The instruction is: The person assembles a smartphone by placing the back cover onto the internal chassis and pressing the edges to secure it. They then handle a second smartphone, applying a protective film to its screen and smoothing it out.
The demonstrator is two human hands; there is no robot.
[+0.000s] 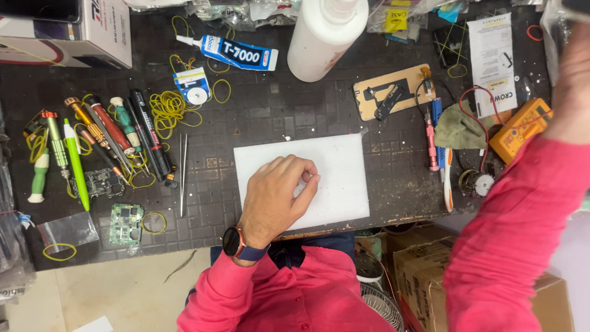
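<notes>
Resting on the white sheet [344, 178] at the bench's near edge, left hand [276, 197] has fingers curled, tips pinched together; can't tell if anything's between them; right hand [574, 67] raised at frame's right edge, grip unreadable; risk: sleeve sweeps the orange multimeter [522, 129] off the mat.

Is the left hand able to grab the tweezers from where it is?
Probably yes. The left hand rests on the white sheet, and the tweezers lie on the mat just beside that sheet with nothing between them. A short slide sideways should do it.
</notes>
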